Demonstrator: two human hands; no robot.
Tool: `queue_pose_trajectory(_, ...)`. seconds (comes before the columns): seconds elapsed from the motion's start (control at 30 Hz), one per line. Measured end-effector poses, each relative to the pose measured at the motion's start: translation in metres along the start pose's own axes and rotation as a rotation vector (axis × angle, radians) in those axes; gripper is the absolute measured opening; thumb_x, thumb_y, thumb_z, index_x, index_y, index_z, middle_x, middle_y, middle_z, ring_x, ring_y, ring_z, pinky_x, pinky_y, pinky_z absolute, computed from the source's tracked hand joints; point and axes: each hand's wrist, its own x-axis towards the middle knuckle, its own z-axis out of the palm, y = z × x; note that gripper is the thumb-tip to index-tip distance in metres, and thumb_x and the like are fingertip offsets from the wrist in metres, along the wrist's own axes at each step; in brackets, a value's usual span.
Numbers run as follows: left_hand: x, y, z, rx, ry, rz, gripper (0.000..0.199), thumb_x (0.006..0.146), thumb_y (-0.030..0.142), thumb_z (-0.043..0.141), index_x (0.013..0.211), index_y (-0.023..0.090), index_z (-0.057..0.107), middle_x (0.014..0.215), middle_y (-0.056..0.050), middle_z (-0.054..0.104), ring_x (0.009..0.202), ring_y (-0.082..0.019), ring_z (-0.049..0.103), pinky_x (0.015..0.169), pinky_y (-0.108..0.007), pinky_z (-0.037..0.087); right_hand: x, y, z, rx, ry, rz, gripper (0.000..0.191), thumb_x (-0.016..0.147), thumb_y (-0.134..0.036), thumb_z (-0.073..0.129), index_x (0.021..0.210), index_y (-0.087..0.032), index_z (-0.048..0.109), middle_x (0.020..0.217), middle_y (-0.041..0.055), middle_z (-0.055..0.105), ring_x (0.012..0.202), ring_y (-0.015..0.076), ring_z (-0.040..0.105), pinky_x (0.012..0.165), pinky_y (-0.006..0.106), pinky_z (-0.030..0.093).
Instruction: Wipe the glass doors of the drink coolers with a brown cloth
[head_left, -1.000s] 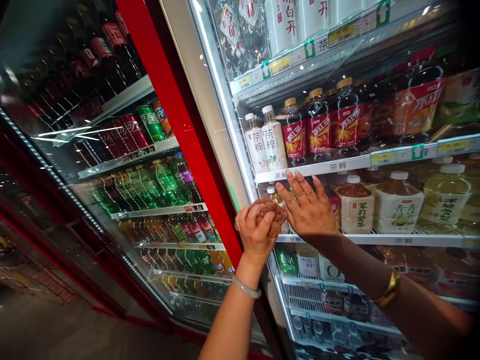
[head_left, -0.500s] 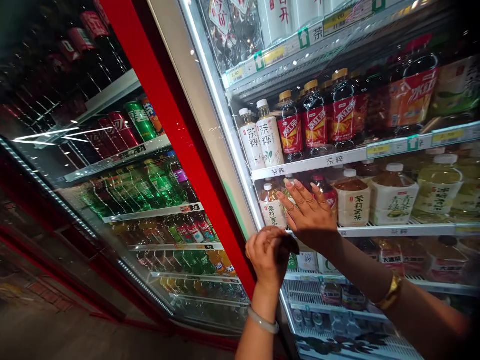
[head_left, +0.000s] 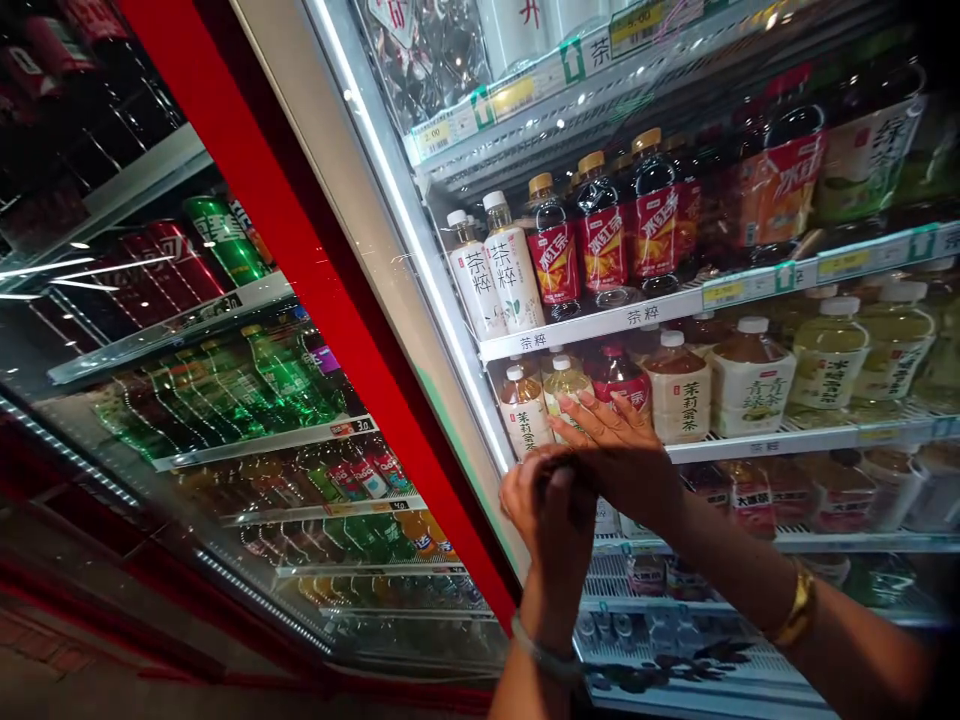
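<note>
My left hand [head_left: 545,505], with a pale bangle [head_left: 546,650] at the wrist, is curled in front of the drinks fridge. Its fingers are closed, and shadow hides whatever may lie in them. Crossing just above and right of it, my right hand [head_left: 619,450] is open with fingers stretched out; a gold bangle [head_left: 796,605] circles that wrist. Beyond the right fingertips stand a bottle with pale yellow liquid [head_left: 566,378], a red-labelled bottle [head_left: 619,372] and a white-capped tea bottle [head_left: 523,415]. Whether the right hand touches glass or bottles, I cannot tell.
A red upright frame [head_left: 300,260] divides this fridge from another on the left, where green bottles [head_left: 281,370] and cans [head_left: 225,235] line the shelves. Iced tea bottles [head_left: 605,235] and white-labelled bottles [head_left: 514,265] stand on the shelf [head_left: 585,330] above my hands.
My view has shifted right, so the shelves appear further left. My right hand has come down closer to my left hand, and the two now overlap in view.
</note>
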Motion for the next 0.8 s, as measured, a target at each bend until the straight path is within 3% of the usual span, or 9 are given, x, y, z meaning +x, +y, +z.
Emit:
queue_pose_trajectory(0.13, 0.079, 0.002, -0.002, 0.037, 0.139, 0.063, 0.024, 0.083, 0.030, 0.074, 0.107, 0.024, 0.072, 0.123, -0.010, 0.067, 0.119, -0.030, 0.058, 0.105, -0.049, 0.044, 0.011, 0.011, -0.005, -0.030, 0.039, 0.175, 0.046, 0.099, -0.018, 0.054, 0.144, -0.018, 0.056, 0.152, 0.0081, 0.058, 0.149, 0.0228, 0.048, 0.131, 0.043, 0.022)
queue_pose_trajectory(0.2, 0.093, 0.006, 0.003, 0.052, 0.160, 0.082, 0.024, 0.084, 0.030, 0.074, 0.108, 0.025, 0.073, 0.126, -0.010, 0.065, 0.121, -0.030, 0.056, 0.108, -0.050, 0.041, 0.013, 0.020, -0.004, -0.085, 0.084, 0.252, 0.053, 0.097, -0.019, 0.056, 0.150, -0.019, 0.051, 0.156, 0.0085, 0.054, 0.155, 0.0236, 0.037, 0.133, 0.047, 0.015)
queue_pose_trajectory(0.3, 0.055, 0.019, 0.016, 0.020, 0.046, 0.136, 0.012, 0.088, 0.025, 0.070, 0.099, 0.027, 0.073, 0.120, -0.008, 0.067, 0.113, -0.027, 0.060, 0.104, -0.047, 0.042, 0.004, 0.034, -0.002, -0.146, 0.094, 0.244, 0.052, 0.099, -0.025, 0.057, 0.150, -0.019, 0.051, 0.154, 0.0096, 0.056, 0.157, 0.0236, 0.033, 0.133, 0.051, 0.003)
queue_pose_trajectory(0.37, 0.018, 0.025, 0.023, -0.039, -0.031, 0.145, 0.009, 0.087, 0.025, 0.072, 0.096, 0.026, 0.073, 0.112, -0.007, 0.069, 0.108, -0.027, 0.062, 0.099, -0.044, 0.045, -0.009, 0.040, -0.002, -0.156, 0.046, 0.213, 0.047, 0.100, -0.025, 0.055, 0.147, -0.018, 0.055, 0.151, 0.0107, 0.059, 0.154, 0.0224, 0.039, 0.133, 0.049, 0.002)
queue_pose_trajectory(0.43, 0.003, 0.028, 0.025, -0.071, -0.043, 0.151, 0.010, 0.088, 0.025, 0.073, 0.097, 0.026, 0.074, 0.110, -0.007, 0.070, 0.106, -0.027, 0.063, 0.098, -0.043, 0.046, -0.019, 0.044, -0.006, -0.167, 0.017, 0.210, 0.044, 0.100, -0.024, 0.054, 0.143, -0.020, 0.059, 0.148, 0.0098, 0.062, 0.150, 0.0221, 0.044, 0.133, 0.050, 0.001)
queue_pose_trajectory(0.57, 0.055, 0.036, 0.026, -0.073, 0.024, 0.122, 0.015, 0.094, 0.033, 0.066, 0.106, 0.027, 0.073, 0.129, -0.009, 0.068, 0.123, -0.029, 0.061, 0.109, -0.049, 0.044, -0.021, 0.056, -0.016, -0.188, 0.042, 0.248, 0.052, 0.097, -0.029, 0.061, 0.149, -0.032, 0.054, 0.157, 0.0061, 0.053, 0.154, 0.0253, 0.040, 0.130, 0.058, -0.006)
queue_pose_trajectory(0.67, 0.090, 0.045, 0.030, -0.030, 0.091, 0.156, 0.026, 0.094, 0.036, 0.064, 0.117, 0.027, 0.071, 0.148, -0.011, 0.060, 0.146, -0.034, 0.046, 0.120, -0.059, 0.036, -0.018, 0.067, -0.018, -0.185, 0.059, 0.244, 0.061, 0.097, -0.026, 0.058, 0.155, -0.038, 0.045, 0.163, 0.0036, 0.045, 0.157, 0.0246, 0.034, 0.130, 0.057, -0.008)
queue_pose_trajectory(0.73, 0.076, 0.051, 0.035, -0.042, 0.046, 0.220, 0.030, 0.094, 0.032, 0.066, 0.123, 0.027, 0.069, 0.147, -0.011, 0.062, 0.149, -0.034, 0.045, 0.122, -0.060, 0.034, -0.021, 0.073, -0.018, -0.176, 0.050, 0.221, 0.059, 0.098, -0.026, 0.055, 0.155, -0.035, 0.045, 0.161, 0.0052, 0.048, 0.156, 0.0243, 0.036, 0.130, 0.056, -0.007)
queue_pose_trajectory(0.8, 0.039, 0.055, 0.041, -0.066, -0.012, 0.261, 0.030, 0.091, 0.024, 0.071, 0.120, 0.026, 0.070, 0.137, -0.010, 0.069, 0.142, -0.031, 0.053, 0.121, -0.055, 0.039, -0.029, 0.076, -0.019, -0.161, 0.022, 0.205, 0.053, 0.099, -0.026, 0.054, 0.152, -0.028, 0.050, 0.156, 0.0086, 0.054, 0.152, 0.0241, 0.042, 0.131, 0.054, -0.005)
